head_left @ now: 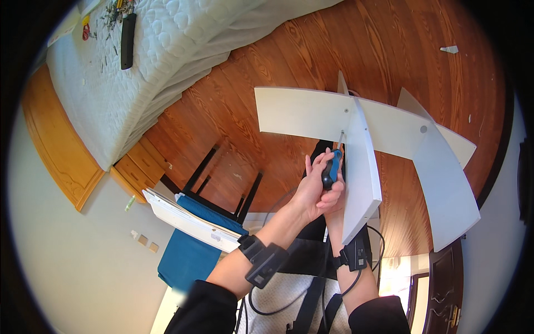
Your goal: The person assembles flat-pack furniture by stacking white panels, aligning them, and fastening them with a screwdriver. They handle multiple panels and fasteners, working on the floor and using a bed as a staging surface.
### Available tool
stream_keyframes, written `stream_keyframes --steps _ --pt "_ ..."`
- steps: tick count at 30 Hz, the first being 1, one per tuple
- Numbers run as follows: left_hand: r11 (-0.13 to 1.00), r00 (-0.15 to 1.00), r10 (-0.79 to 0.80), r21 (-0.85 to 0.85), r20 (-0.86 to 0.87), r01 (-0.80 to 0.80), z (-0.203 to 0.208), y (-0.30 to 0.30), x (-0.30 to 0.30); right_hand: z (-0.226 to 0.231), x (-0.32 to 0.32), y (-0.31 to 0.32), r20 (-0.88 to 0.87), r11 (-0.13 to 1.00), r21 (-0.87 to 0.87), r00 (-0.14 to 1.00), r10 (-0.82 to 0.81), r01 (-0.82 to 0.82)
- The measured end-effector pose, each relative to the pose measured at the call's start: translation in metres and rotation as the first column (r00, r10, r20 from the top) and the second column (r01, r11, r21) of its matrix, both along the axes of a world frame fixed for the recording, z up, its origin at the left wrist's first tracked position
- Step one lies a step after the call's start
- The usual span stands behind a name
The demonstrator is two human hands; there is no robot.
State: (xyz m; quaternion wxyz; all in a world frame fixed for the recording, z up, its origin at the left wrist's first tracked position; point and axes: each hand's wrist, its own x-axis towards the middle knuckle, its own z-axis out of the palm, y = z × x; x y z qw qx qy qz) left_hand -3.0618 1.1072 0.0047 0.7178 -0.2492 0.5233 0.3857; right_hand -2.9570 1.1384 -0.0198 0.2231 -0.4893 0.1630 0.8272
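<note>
A screwdriver (332,170) with a blue and black handle is in my left hand (312,192), its fingers closed about the handle. The thin metal shaft points away from me, its tip at the corner where an upright white panel (361,172) meets a long white board (300,111). My right hand (335,214) is beside that panel, on its left face. Most of the right hand is hidden behind my left hand, so its fingers do not show. Round metal fittings dot the long board near the joints.
Another white panel (445,189) joins the long board on the right. White boards (192,220) lie on a blue chair (192,256) at left. A bed (150,61) with a black bar (128,42) and loose hardware (114,16) is at far left. Cables hang by my wrists.
</note>
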Motion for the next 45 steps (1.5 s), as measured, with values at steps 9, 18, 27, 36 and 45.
stream_keyframes --steps 9,18,27,36,45 --pt "0.638 0.239 -0.673 -0.386 -0.700 0.666 0.023 0.025 0.015 0.002 -0.002 -0.001 0.021 1.000 -0.006 1.000 0.005 -0.005" --pt "0.791 0.494 -0.550 -0.231 -0.673 0.567 0.025 0.028 0.001 0.003 -0.002 0.003 0.032 1.000 0.001 0.999 0.011 -0.011" --pt "0.528 0.047 -0.714 -0.493 -0.698 0.691 0.021 0.044 0.020 0.001 0.001 -0.003 0.048 1.000 -0.014 0.998 0.028 -0.027" --pt "0.779 0.495 -0.598 -0.311 -0.631 0.545 0.020 0.028 0.001 0.012 -0.010 0.001 0.150 0.989 -0.070 0.979 0.140 -0.131" --pt "0.950 0.963 -0.225 -0.252 -0.147 0.183 -0.003 0.024 0.003 -0.009 -0.003 -0.018 0.022 0.998 -0.067 1.000 -0.014 0.015"
